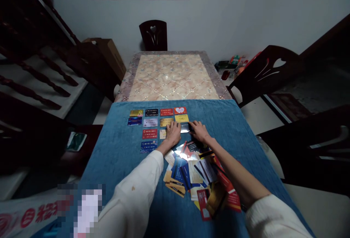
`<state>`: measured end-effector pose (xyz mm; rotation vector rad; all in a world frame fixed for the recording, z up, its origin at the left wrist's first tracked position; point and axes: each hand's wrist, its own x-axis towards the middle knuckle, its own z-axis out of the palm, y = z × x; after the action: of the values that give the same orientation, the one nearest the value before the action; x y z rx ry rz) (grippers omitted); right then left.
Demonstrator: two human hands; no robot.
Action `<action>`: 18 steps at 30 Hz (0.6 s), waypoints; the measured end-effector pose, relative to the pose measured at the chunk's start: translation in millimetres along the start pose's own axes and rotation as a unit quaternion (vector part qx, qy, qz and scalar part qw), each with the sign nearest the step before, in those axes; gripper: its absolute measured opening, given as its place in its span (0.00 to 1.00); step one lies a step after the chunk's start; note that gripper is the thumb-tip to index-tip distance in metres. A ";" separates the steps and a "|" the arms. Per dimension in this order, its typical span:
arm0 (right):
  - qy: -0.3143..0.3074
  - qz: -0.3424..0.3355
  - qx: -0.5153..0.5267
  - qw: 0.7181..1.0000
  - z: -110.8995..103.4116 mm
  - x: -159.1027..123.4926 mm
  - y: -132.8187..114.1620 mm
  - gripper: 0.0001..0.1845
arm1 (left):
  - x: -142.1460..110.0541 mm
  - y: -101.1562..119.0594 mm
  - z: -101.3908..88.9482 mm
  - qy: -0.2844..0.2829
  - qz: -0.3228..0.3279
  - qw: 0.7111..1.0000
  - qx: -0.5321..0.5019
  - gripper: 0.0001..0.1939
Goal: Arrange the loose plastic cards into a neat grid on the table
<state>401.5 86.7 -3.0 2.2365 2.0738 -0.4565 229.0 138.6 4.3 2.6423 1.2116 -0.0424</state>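
A silvery, shiny card (185, 127) lies on the blue cloth between my two hands. My left hand (173, 132) has its fingertips at the card's left end and partly covers a cream card (163, 134). At the right end, the curled fingers of my right hand (199, 131) grip the edge. Beyond and to the left, several cards lie face up in rows, among them a red heart card (180, 110), a yellow card (182, 118), a black card (151, 112) and a blue card (149, 146). Below my hands spreads a loose, overlapping heap of cards (195, 170).
The blue cloth (117, 161) covers the near part of the table; a patterned tablecloth (169, 77) shows beyond it. Dark wooden chairs stand at the far end (153, 35) and right side (269, 70). A cardboard box (108, 55) is at the left. A printed plastic bag (32, 212) is at lower left.
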 end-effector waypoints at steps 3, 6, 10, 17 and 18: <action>0.002 0.003 -0.012 1.000 -0.6 -2.4 -2.2 0.32 | 0.2 -0.5 1.4 0.005 0.008 1.000 0.005 0.26; 0.009 0.005 -0.018 1.000 -1.4 -4.8 -5.1 0.29 | 0.0 -0.7 2.6 0.010 0.016 1.000 0.014 0.23; 0.013 -0.004 -0.020 1.000 -1.9 -8.1 -7.2 0.27 | -1.6 -0.7 3.5 0.019 0.030 0.999 0.035 0.20; 0.025 -0.002 -0.001 1.000 0.3 -12.0 -9.1 0.22 | -4.6 -0.4 5.7 0.039 0.034 0.998 0.042 0.17; 0.027 0.000 0.001 1.000 0.3 -12.4 -9.6 0.22 | -4.5 -0.4 5.7 0.039 0.033 0.998 0.043 0.17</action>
<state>391.3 75.6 1.4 2.2745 2.0987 -0.4019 226.1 134.2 -0.7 2.7802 1.1709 0.0218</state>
